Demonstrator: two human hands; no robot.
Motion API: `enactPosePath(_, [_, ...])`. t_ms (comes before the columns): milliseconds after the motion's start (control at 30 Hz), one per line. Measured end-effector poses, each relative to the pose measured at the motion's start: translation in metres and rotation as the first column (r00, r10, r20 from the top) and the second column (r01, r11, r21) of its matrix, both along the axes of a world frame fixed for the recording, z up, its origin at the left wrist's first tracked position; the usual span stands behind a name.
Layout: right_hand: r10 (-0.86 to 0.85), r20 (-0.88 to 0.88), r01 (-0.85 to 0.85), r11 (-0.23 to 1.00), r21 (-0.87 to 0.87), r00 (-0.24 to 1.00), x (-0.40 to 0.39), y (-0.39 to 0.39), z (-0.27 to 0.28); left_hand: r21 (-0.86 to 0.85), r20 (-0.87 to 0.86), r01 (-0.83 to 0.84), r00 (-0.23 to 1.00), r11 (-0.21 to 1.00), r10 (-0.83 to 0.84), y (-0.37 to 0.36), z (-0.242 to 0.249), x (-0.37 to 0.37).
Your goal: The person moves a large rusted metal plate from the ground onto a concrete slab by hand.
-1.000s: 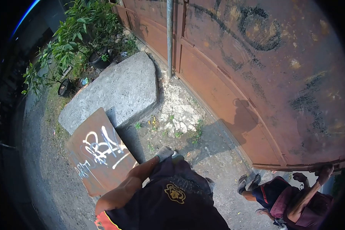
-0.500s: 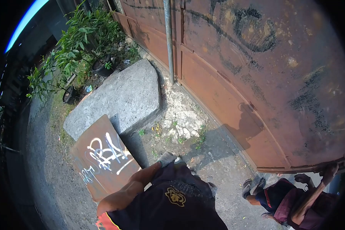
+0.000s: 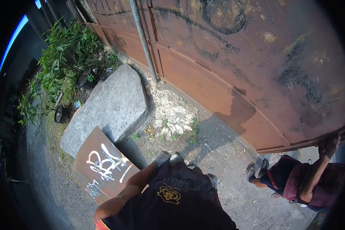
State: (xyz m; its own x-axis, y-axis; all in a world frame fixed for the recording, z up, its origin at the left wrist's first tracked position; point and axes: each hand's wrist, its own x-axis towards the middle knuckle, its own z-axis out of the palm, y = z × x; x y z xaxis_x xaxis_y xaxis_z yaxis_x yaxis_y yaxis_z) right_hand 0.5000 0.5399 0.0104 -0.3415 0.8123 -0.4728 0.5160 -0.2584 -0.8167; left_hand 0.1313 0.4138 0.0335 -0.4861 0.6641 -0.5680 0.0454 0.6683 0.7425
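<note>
My left hand (image 3: 162, 157), in a grey glove, hangs low in front of my dark shirt (image 3: 168, 214). It is nearest to the brown metal sheet (image 3: 99, 168) with white graffiti, which leans against a concrete slab (image 3: 111, 103). I cannot make out its fingers or anything held in them. A grey patch (image 3: 212, 179) at the right edge of my shirt may be my right glove or a shoe; the shirt hides the rest. A pale shape (image 3: 175, 157) beside my left glove may be a shoe tip.
A large rusty metal gate (image 3: 218, 92) fills the upper right, with a grey pole (image 3: 143, 40) before it. At right another person (image 3: 287, 176) has a raised hand (image 3: 329, 145) at the gate's edge. Potted plants (image 3: 61, 61) stand upper left; broken pale concrete (image 3: 172, 119) lies by the gate.
The view has shifted, so the gate, pole and slab appear further left. The other person's lower hand no longer shows clearly. My left arm stays low at my front.
</note>
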Motion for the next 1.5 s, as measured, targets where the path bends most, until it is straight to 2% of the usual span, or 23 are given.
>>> enactPosePath(33, [0.123,0.040,-0.127,0.985,0.117,0.992,-0.001,0.001,0.013,-0.018,0.038,-0.003,0.999,1.000,0.004,0.001,0.000,-0.002])
enactPosePath(67, [0.124,-0.016,-0.115,0.954,0.277,0.992,0.004,-0.005,-0.013,-0.023,0.046,0.018,0.999,1.000,-0.017,0.003,0.002,-0.004])
enactPosePath(100, [0.305,0.278,-0.412,0.716,0.564,0.911,0.012,-0.001,-0.032,0.024,0.098,0.030,0.995,0.999,-0.033,0.004,0.005,-0.006])
enactPosePath(133, [-0.109,0.133,0.117,0.991,-0.057,0.985,-0.011,0.000,0.019,0.070,0.153,0.040,0.987,0.997,-0.051,0.005,0.008,-0.006])
enactPosePath(167, [-0.099,0.140,0.104,0.994,-0.033,0.985,-0.008,0.001,0.008,0.286,-0.122,0.295,0.955,0.912,-0.271,0.000,-0.013,-0.010])
enactPosePath(200, [-0.088,0.190,0.080,0.996,0.049,0.978,-0.007,0.000,0.009,0.296,-0.324,0.465,0.871,0.834,-0.371,0.004,0.004,-0.009])
enactPosePath(233, [-0.136,0.200,0.136,0.991,0.016,0.970,-0.011,0.000,0.020,0.227,0.003,0.240,0.969,0.944,-0.247,0.010,0.018,-0.004])
enactPosePath(267, [-0.177,0.215,0.177,0.984,0.018,0.960,-0.010,-0.002,0.021,0.056,0.293,0.021,0.955,0.998,-0.037,0.017,0.028,0.000])
enactPosePath(333, [-0.215,0.235,0.215,0.976,0.025,0.948,-0.009,-0.003,0.024,0.000,0.341,-0.004,0.940,1.000,0.004,0.029,0.036,0.005])
enactPosePath(367, [-0.256,0.232,0.267,0.963,-0.016,0.938,-0.007,-0.005,0.026,-0.032,0.358,-0.033,0.933,0.999,0.042,0.031,0.040,0.005])
enactPosePath(433, [-0.322,0.229,0.352,0.931,-0.100,0.918,-0.006,-0.013,0.026,-0.028,0.351,0.001,0.936,1.000,0.009,0.039,0.046,0.004])
enactPosePath(533, [-0.303,0.249,0.325,0.944,-0.053,0.920,0.000,-0.027,0.021,-0.034,0.381,0.027,0.925,0.999,-0.012,0.049,0.047,-0.001])
enactPosePath(633, [-0.400,0.219,0.437,0.886,-0.155,0.890,-0.001,-0.043,0.015,-0.030,0.412,0.041,0.911,0.999,-0.025,0.054,0.042,-0.006])
enactPosePath(733, [-0.420,0.261,0.449,0.891,-0.063,0.869,-0.006,-0.057,0.010,-0.037,0.419,0.058,0.907,0.998,-0.037,0.057,0.035,-0.011])
enactPosePath(933, [-0.306,0.269,0.294,0.952,0.083,0.913,-0.013,-0.065,0.027,-0.060,0.351,0.178,0.925,0.982,-0.146,0.061,0.029,-0.025])
enactPosePath(1033, [-0.396,0.245,0.370,0.917,0.147,0.885,-0.021,-0.072,0.026,-0.047,0.354,0.184,0.922,0.982,-0.156,0.062,0.019,-0.029])
enactPosePath(1133, [-0.449,0.271,0.445,0.892,0.082,0.851,-0.027,-0.081,0.031,-0.027,0.377,0.190,0.911,0.981,-0.167,0.062,0.017,-0.036])
enactPosePath(1367, [-0.486,0.217,0.482,0.873,0.075,0.847,-0.035,-0.097,0.029,-0.039,0.391,0.229,0.900,0.973,-0.196,0.061,0.006,-0.049])
enactPosePath(1500, [-0.495,0.197,0.499,0.866,0.031,0.846,-0.039,-0.099,0.042,-0.036,0.440,0.187,0.885,0.982,-0.152,0.062,0.021,-0.047])
